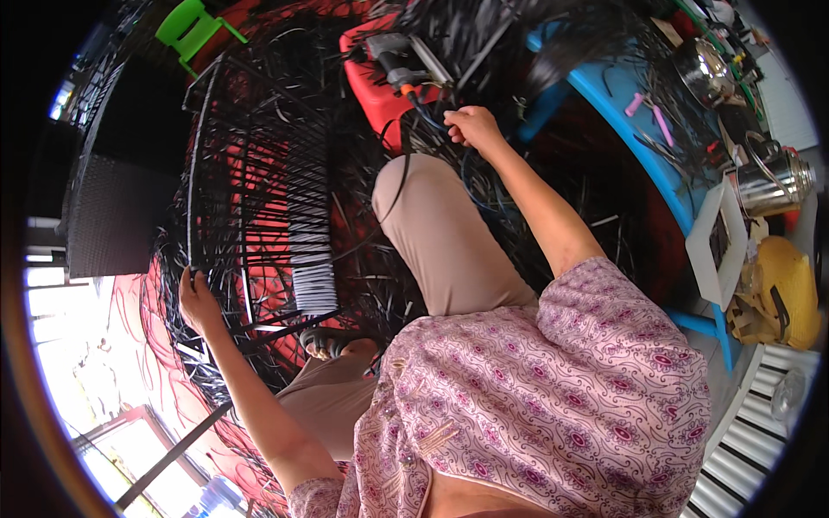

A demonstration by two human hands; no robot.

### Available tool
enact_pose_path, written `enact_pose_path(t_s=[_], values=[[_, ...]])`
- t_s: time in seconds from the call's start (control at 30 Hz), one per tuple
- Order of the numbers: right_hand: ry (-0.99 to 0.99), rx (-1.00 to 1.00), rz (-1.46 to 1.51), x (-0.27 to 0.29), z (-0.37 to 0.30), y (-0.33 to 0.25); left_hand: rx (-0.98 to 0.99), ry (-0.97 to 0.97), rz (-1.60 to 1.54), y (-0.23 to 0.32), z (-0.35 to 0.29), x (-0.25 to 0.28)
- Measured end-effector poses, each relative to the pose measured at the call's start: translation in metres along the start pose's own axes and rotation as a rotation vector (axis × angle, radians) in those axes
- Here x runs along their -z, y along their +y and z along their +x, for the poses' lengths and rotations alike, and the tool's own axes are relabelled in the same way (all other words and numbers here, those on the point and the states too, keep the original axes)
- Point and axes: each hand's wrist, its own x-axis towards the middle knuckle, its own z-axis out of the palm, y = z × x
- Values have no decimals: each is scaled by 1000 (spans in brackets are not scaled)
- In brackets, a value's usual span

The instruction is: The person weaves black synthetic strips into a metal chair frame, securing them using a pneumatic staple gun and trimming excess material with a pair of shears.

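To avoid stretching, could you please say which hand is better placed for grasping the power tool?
Right hand, probably: it is near the power tool, while the left hand is by the black frame.

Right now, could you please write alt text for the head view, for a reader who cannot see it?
A bare left hand is at the edge of a black frame strung with strips, while the right hand is raised near a tool on a red stool.
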Motion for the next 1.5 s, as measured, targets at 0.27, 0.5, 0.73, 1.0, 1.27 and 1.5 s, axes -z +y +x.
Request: enact_pose_path(t_s=[0.27,0.5,0.73,1.0,1.27,1.5], values=[[712,114,436,122,24,74,10,-3,-4,-3,-3,-8],[784,230,222,142,42,44,-64,27,35,-16,-3,-11],[846,231,151,141,28,42,-79,13,44,-2,-5,-9],[868,245,342,145,17,39,-102,35,80,-8,-3,-6],[783,433,481,142,-18,-6,-47,11,71,-10,-1,-8],[311,1043,148,34,-169,-155,163,9,87,-19,0,13]])
